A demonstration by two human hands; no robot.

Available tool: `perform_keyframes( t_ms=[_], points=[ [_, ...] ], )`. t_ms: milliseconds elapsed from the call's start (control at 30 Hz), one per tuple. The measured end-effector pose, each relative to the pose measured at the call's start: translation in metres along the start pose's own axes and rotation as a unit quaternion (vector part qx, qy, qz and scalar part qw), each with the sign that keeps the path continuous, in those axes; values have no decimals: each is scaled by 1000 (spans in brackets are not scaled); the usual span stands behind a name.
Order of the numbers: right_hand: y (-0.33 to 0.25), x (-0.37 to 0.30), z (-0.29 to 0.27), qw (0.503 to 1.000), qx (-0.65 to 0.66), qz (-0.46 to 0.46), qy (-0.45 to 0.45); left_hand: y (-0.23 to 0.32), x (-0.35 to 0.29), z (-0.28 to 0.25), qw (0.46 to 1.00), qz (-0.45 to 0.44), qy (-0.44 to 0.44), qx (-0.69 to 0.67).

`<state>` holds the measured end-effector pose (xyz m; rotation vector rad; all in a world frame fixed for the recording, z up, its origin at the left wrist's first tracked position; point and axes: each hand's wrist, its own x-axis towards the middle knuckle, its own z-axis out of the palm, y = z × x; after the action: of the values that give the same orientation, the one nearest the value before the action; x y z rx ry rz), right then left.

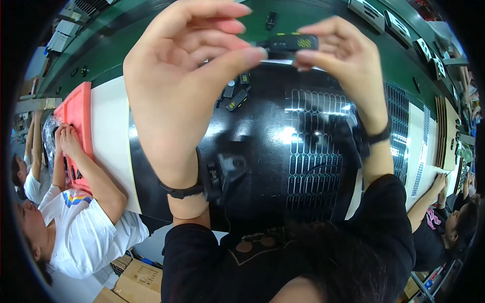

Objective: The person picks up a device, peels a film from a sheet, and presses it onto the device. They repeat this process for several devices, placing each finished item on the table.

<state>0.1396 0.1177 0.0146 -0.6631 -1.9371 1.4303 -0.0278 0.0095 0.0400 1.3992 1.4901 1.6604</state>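
High over the bench, both my hands hold a small black box-shaped device (pixel 283 44) with yellow digit-like marks on one face. My right hand (pixel 346 53) is closed on its right end, thumb below and fingers above. At the other end, my left hand (pixel 182 63) pinches with thumb and fingertips; the tips partly hide a small dark bit there. Each wrist wears a dark strap with a black unit. Below, several similar black devices (pixel 236 103) lie on the glossy black mat (pixel 252 187). Clear sheets with rows of rounded outlines (pixel 313 156) lie to their right.
A red tray (pixel 83 126) stands at left, where a co-worker in a white shirt (pixel 96 232) reaches into it. Another co-worker (pixel 439 222) works at far right. Stacked brown boards (pixel 445 134) stand at right; beyond runs a green surface (pixel 323 15) with white slotted pieces (pixel 399 25).
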Motion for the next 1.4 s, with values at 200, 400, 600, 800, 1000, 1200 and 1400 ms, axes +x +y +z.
perform_keyframes(
  t_ms=[200, 400, 600, 800, 1000, 1200, 1400],
  points=[
    [-9, -30, -1, 997, 20, -71, 17, -4, -2, 14, 982, -114, -67, -133],
    [-18, -34, -4, 998, 21, -54, 22, -15, 2, 24, 977, -74, -73, -185],
    [-21, -38, -5, 997, 9, -73, 37, -19, 2, 24, 964, -65, -86, -243],
    [-26, -43, -6, 997, -23, -64, 40, -8, -4, 35, 976, -76, -52, -198],
    [-30, -44, -4, 990, -120, -72, 31, 0, -7, 40, 990, -68, -12, -122],
    [-29, -45, 0, 991, -85, -59, 83, -21, -2, 37, 988, -55, -138, 36],
    [3, -30, -10, 1000, 11, 4, 24, -36, -3, 47, 983, -113, -134, 54]
  ],
)
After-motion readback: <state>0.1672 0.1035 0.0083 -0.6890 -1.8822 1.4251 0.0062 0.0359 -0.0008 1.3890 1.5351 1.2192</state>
